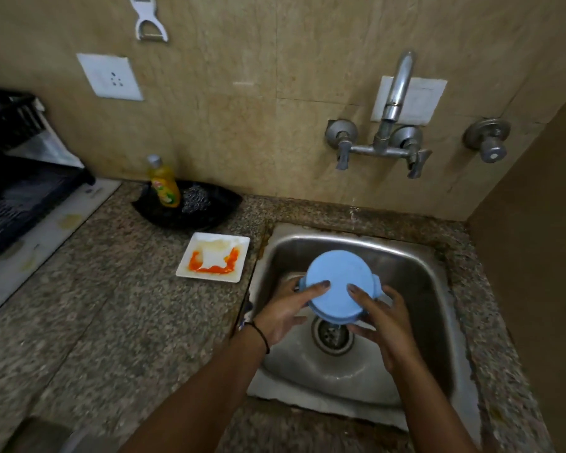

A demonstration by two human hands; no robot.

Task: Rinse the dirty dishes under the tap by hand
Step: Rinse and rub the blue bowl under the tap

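- Granite counter (128,305) surrounds the steel sink (356,243); a stained square plate (213,261) waits just left of it.
- Left hand (285,315) and right hand (386,328) clasp the blue plastic bowl (340,282) over the sink.
- Tilt it steadily so it drains.

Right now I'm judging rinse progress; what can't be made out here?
Head view only:
1. blue bowl inside: faces down, away from camera.
2. left hand and right hand fingers: partly behind the bowl.
3. black rack: cut by left edge, blurred.
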